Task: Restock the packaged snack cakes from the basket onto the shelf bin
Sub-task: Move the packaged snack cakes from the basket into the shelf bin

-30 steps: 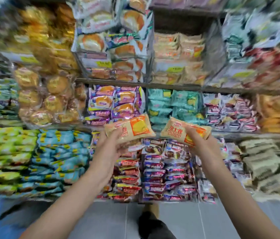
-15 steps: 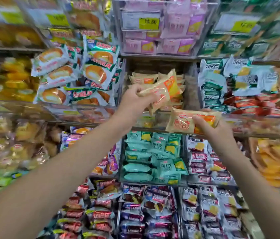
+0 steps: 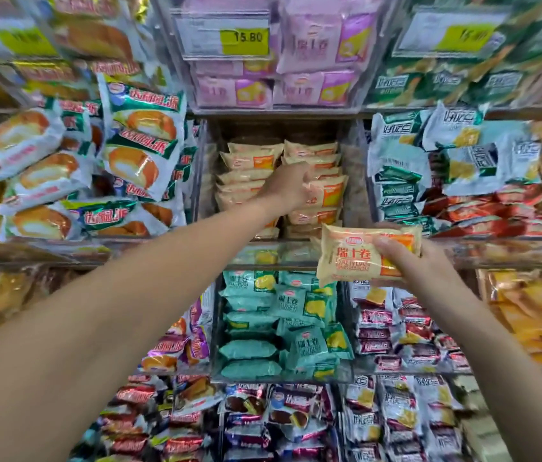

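The shelf bin (image 3: 201,181) is a clear box at mid height, holding stacks of beige-and-orange snack cake packs (image 3: 249,161). My left hand (image 3: 288,186) reaches into the bin's right half, its fingers closed on one beige pack (image 3: 329,194) that rests against the right stack. My right hand (image 3: 411,261) hovers below and in front of the bin and grips a second beige pack (image 3: 349,258), held flat with its red print facing me. The basket is out of view.
White-and-green cake packs (image 3: 143,161) bulge out of the bin to the left. Pink packs (image 3: 299,48) and a yellow 15.80 price tag (image 3: 244,38) sit above. Teal packs (image 3: 263,328) fill the bin below, and white-green packs (image 3: 449,155) the one to the right.
My left hand has pushed its pack forward from the bin's mouth into the right stack. The right hand with its pack has stayed below the bin, and the view has moved closer.
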